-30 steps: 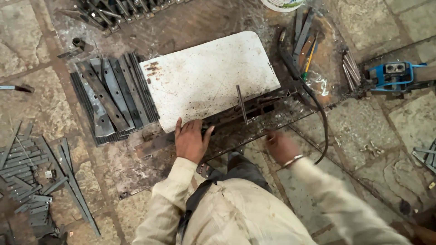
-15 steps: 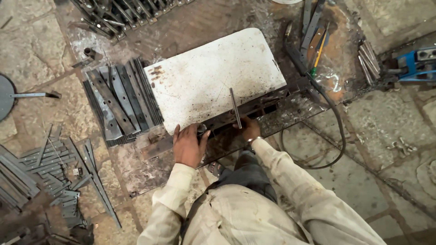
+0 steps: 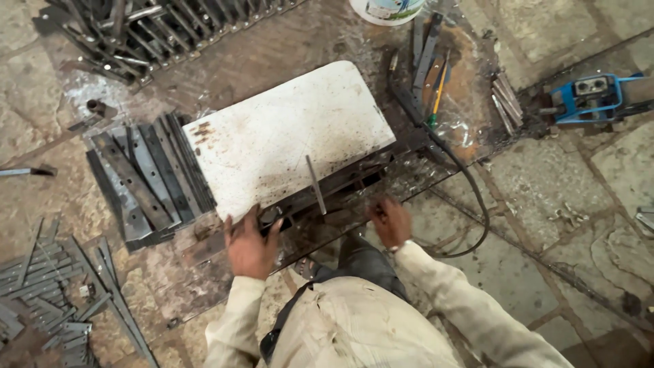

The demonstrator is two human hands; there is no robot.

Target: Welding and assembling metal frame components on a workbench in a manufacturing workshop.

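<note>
While the left hand (image 3: 251, 244) lies flat, fingers spread, on the frame (image 3: 327, 197), the right hand (image 3: 391, 221) blurs, grip unclear; 1 thin strip (image 3: 315, 184) looks stiff, best pinched mid-length.

L hand (image 3: 249, 244) stretched fwd, palm down, fingers (image 3: 231, 225) spread flat. R hand (image 3: 390, 221) fwd too, loosely curled, blurred; both sleeves pale.

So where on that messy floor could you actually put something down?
The white sheet's top is mostly bare. So are the stone slabs right of the black cable. It is crowded left, with flat bars and scrap strips, and around both hands.
</note>
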